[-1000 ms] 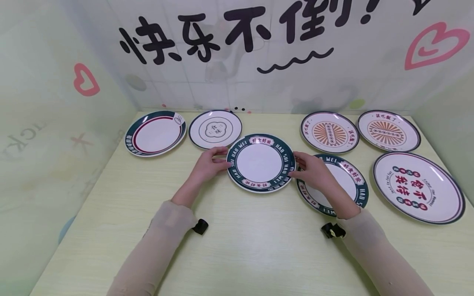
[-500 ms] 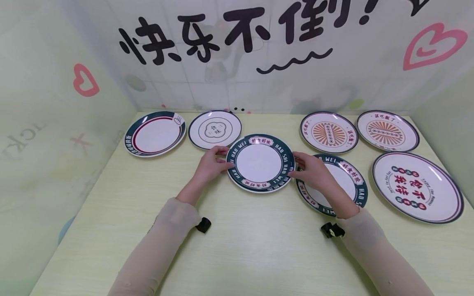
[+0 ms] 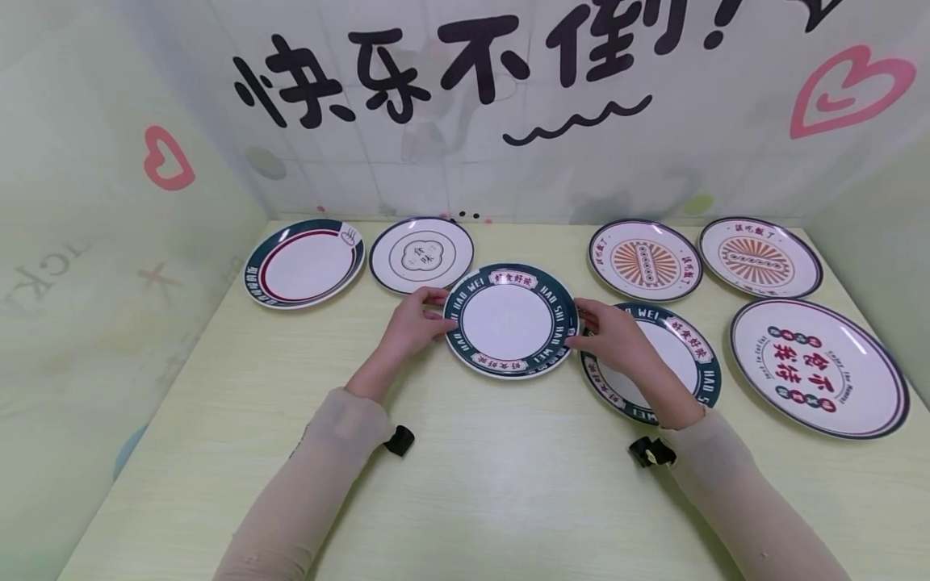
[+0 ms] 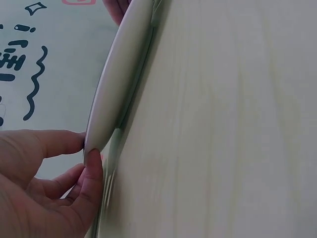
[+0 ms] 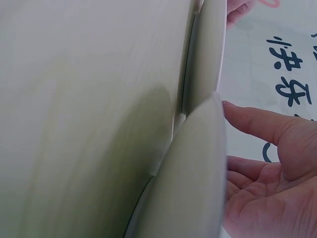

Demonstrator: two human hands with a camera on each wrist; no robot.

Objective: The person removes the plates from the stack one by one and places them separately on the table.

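In the head view, a white plate with a dark green lettered rim (image 3: 506, 321) is between both hands. My left hand (image 3: 412, 323) pinches its left edge; in the left wrist view the thumb lies on top and the fingers (image 4: 91, 181) lie below the rim. My right hand (image 3: 613, 337) holds the right edge, thumb (image 5: 252, 121) at the rim and fingers curled behind it. Under the right hand and wrist lies a second green-rimmed plate (image 3: 708, 373), partly covered by them. The held plate's underside (image 4: 116, 74) shows in the left wrist view, close over the table.
At the back left sit a green-and-red-rimmed plate (image 3: 308, 266) and a plate with a flower outline (image 3: 450, 254). Two orange-rayed plates (image 3: 647, 262) stand at the back right, with a large oval plate (image 3: 857, 371) in front. Printed walls (image 3: 436, 177) edge the pale table (image 3: 479, 484).
My left hand has shifted slightly right along the held plate's edge since the first frame. The right hand and the plates look the same.
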